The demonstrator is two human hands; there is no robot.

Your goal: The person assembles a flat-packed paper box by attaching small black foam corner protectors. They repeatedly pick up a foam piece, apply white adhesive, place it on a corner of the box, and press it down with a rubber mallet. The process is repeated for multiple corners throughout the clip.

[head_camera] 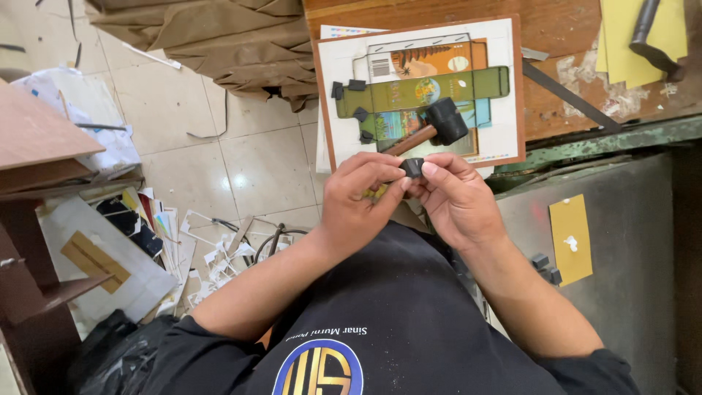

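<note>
At centre frame, the left hand (pixel 358 196) and right hand (pixel 455 196) are together pinching a small black block (pixel 413 167), just below a mallet (pixel 436 126) lying on a die board (pixel 504 88).

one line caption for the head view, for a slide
Both hands, left and right, pinch a small black block above a mallet.

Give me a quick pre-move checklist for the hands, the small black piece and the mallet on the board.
1. Small black piece pinched at the fingertips of both hands: ok.
2. Left hand and right hand both fully in view: ok.
3. Black mallet lying free on the board, no hand on it: ok.
4. Printed carton sheet lying flat on the board: ok.
5. Other black pieces placed along the sheet's left edge: ok.
6. Whether those pieces are fixed down: cannot tell.
</note>
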